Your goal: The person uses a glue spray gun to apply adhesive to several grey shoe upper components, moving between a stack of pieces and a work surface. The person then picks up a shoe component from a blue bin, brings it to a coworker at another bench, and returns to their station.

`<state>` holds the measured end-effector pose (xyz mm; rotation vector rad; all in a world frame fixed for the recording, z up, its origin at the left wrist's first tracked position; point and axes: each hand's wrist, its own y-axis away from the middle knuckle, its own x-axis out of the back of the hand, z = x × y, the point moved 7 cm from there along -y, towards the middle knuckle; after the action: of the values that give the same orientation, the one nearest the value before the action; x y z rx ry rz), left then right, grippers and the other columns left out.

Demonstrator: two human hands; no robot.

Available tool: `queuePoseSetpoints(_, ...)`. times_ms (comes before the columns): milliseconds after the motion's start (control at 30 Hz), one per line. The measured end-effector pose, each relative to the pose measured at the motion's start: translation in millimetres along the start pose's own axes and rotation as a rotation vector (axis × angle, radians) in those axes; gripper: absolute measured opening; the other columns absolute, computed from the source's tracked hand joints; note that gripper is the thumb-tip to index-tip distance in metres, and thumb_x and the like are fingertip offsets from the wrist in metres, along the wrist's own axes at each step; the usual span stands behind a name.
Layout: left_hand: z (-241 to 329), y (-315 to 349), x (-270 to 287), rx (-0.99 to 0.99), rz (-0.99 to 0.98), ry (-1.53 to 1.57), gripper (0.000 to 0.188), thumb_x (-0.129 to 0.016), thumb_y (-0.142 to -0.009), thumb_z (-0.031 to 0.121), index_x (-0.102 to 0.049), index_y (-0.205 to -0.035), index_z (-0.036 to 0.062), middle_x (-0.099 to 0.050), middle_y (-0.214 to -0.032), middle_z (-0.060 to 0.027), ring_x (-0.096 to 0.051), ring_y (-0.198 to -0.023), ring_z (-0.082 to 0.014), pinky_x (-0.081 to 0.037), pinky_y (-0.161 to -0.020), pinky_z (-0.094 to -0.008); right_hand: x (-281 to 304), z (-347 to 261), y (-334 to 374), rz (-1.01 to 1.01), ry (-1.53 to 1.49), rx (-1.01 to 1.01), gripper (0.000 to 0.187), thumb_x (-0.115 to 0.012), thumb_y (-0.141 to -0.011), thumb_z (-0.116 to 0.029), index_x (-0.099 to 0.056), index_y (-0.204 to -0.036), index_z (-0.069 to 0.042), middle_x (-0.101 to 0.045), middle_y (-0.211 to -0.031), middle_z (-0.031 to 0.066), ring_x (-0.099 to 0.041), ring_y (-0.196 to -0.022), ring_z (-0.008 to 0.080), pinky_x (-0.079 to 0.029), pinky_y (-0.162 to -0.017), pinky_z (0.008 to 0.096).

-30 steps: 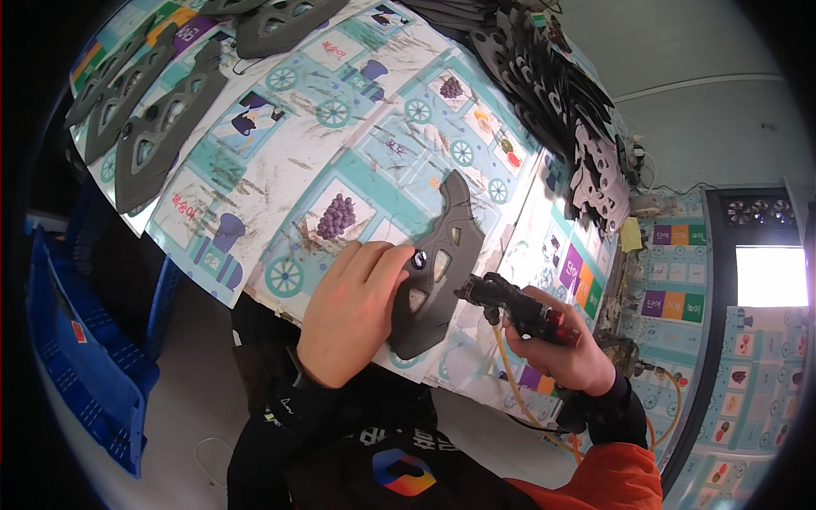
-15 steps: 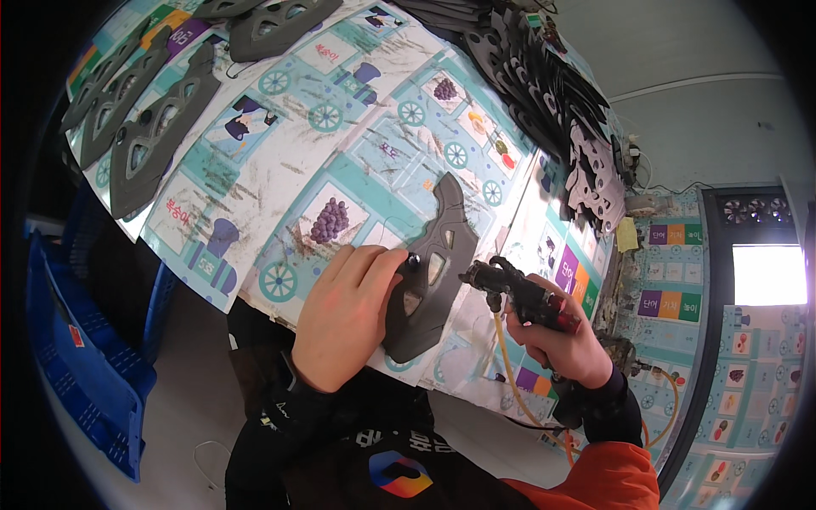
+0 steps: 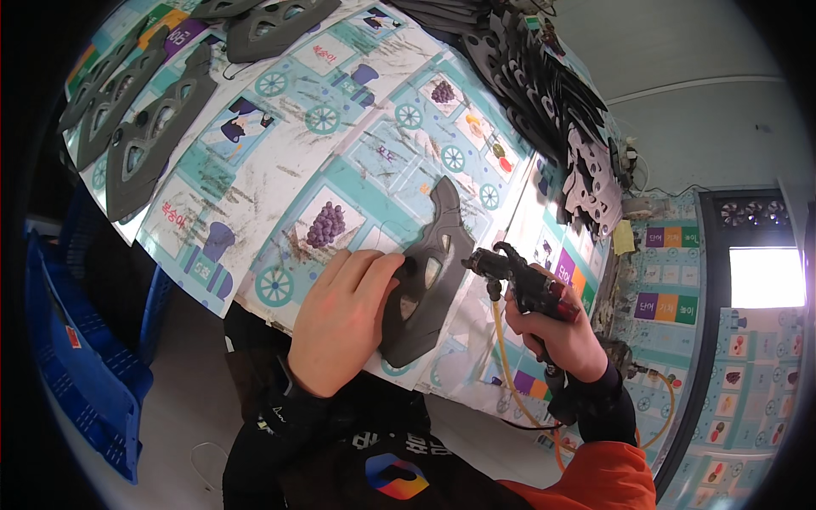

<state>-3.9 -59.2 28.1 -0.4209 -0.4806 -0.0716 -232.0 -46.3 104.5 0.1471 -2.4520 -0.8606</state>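
left hand (image 3: 340, 319) touched panel (image 3: 434, 300), pinch unclear; right hand (image 3: 561, 336) clutched spray gun (image 3: 524, 282) beside it; panel looked unfinished, pile (image 3: 514, 81) beyond it unclear

Over at three o'clock I see a window (image 3: 767, 277) glaring white in a dark frame (image 3: 716, 255), a fan (image 3: 756, 212) above it and patterned paper (image 3: 752, 382) below. The wall (image 3: 705, 127) towards two is pale grey-green. Grey floor (image 3: 185, 365) shows at eight, below a paper-covered table (image 3: 289, 183) spreading from the middle to eleven.
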Motion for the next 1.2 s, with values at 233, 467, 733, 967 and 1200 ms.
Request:
queuePoseSetpoints(233,-0.4,-1.4,1.2,0.015,0.016,0.021,0.030,-0.071,-0.084,-0.002,-0.065,-0.113,0.0022,-0.066,-0.104,-0.0126,-0.062,-0.093,-0.0338,-0.051,-0.080,-0.0423,2.9,-0.6,-6.4,0.026,-0.073,0.017,0.020,-0.067,-0.088,-0.002,-0.060,-0.106,-0.006,-0.056,-0.076,-0.0042,-0.043,-0.052,0.0016,-0.030,-0.047,0.0213)
queuePoseSetpoints(467,-0.5,-2.0,1.4,0.016,0.010,0.023,0.029,-0.071,-0.084,-0.002,-0.065,-0.112,0.0025,-0.066,-0.103,-0.0119,-0.062,-0.093,-0.0334,-0.052,-0.080,-0.0419,1.1,-2.6,-10.5,0.021,-0.091,0.020,0.020,-0.067,-0.087,-0.002,-0.060,-0.106,-0.006,-0.057,-0.078,-0.0046,-0.043,-0.054,0.0016,-0.031,-0.049,0.0213)
queuePoseSetpoints(733,-0.5,-1.1,2.8,0.008,0.031,0.034,0.029,-0.072,-0.083,-0.002,-0.065,-0.112,0.0022,-0.066,-0.103,-0.0117,-0.062,-0.093,-0.0331,-0.052,-0.080,-0.0416,-8.1,-14.3,-11.9,-0.004,-0.033,0.046,0.018,-0.068,-0.088,-0.004,-0.061,-0.104,-0.007,-0.053,-0.074,-0.0054,-0.043,-0.054,0.0017,-0.031,-0.049,0.0215)
queuePoseSetpoints(967,-0.9,-0.2,2.2,-0.001,0.035,0.034,0.030,-0.071,-0.083,-0.002,-0.065,-0.112,0.0023,-0.065,-0.102,-0.0120,-0.062,-0.091,-0.0336,-0.052,-0.078,-0.0417,-9.2,-12.6,-8.3,-0.005,0.020,0.054,0.021,-0.068,-0.085,-0.001,-0.062,-0.106,-0.003,-0.058,-0.073,-0.0015,-0.046,-0.048,0.0046,-0.033,-0.045,0.0224)
queuePoseSetpoints(1200,-0.9,-0.2,3.0,-0.015,0.041,0.040,0.032,-0.072,-0.082,-0.004,-0.064,-0.113,0.0022,-0.065,-0.102,-0.0125,-0.061,-0.091,-0.0339,-0.052,-0.078,-0.0420,-4.0,7.9,1.4,-0.051,0.027,-0.026,0.032,-0.071,-0.088,-0.004,-0.060,-0.118,-0.005,-0.062,-0.081,-0.0042,-0.047,-0.057,0.0024,-0.035,-0.050,0.0221)
